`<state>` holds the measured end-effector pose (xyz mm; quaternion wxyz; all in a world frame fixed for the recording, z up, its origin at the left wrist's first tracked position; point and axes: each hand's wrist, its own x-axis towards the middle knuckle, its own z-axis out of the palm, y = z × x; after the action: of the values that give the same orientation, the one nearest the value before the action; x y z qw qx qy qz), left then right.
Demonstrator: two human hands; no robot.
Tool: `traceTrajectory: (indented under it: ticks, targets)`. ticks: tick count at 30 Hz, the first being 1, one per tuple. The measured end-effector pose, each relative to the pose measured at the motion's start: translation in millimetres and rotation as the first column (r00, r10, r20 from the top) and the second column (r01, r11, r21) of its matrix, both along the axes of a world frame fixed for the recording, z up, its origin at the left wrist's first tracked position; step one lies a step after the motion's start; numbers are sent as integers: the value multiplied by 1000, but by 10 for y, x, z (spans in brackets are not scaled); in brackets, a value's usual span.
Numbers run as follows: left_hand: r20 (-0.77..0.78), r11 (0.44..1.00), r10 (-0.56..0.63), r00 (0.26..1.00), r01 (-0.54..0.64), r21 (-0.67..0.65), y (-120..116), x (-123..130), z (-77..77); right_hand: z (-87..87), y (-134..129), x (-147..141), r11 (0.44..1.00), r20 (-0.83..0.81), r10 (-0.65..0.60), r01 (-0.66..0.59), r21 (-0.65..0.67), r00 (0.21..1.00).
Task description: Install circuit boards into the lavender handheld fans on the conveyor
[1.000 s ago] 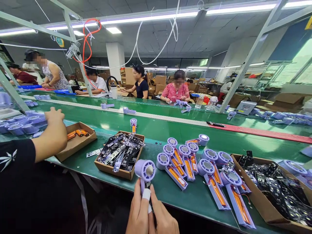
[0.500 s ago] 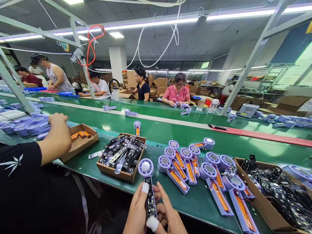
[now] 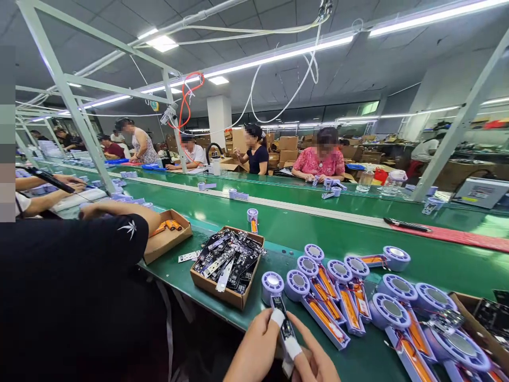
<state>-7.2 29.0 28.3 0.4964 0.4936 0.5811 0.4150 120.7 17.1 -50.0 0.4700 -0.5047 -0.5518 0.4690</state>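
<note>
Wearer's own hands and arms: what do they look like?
Left hand: no glove, thumb in a plain white tube-shaped wrap. Right hand: no glove, similar white thumb covering. Wrap material unclear. No sleeves, cables or markings show; the frame cuts off the arms.

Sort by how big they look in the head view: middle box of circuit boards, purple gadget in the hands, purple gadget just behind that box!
1. Middle box of circuit boards
2. Held purple gadget, partly covered
3. Purple gadget behind the box
The held one is nearer, so real gadget sizes are unsure.
</note>
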Motion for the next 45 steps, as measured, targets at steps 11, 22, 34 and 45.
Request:
traceTrajectory:
  ticks: [11, 22, 34, 45]
  targets:
    - [-862, 939, 267, 431, 87, 334, 442, -833, 626, 218, 309, 254, 943, 654, 54, -254, 216, 755]
    - [-871, 960, 215, 442, 66, 270, 577, -817, 850, 219, 273, 205, 969, 366, 20, -108, 221, 930]
    - [233, 934, 236, 943, -286, 212, 217, -724, 822, 640, -37, 348, 951, -909, 125, -309, -4, 398]
    - [536, 994, 110, 837, -87, -68, -70, -394, 420, 815, -265, 422, 926, -964, 202, -354, 130, 175]
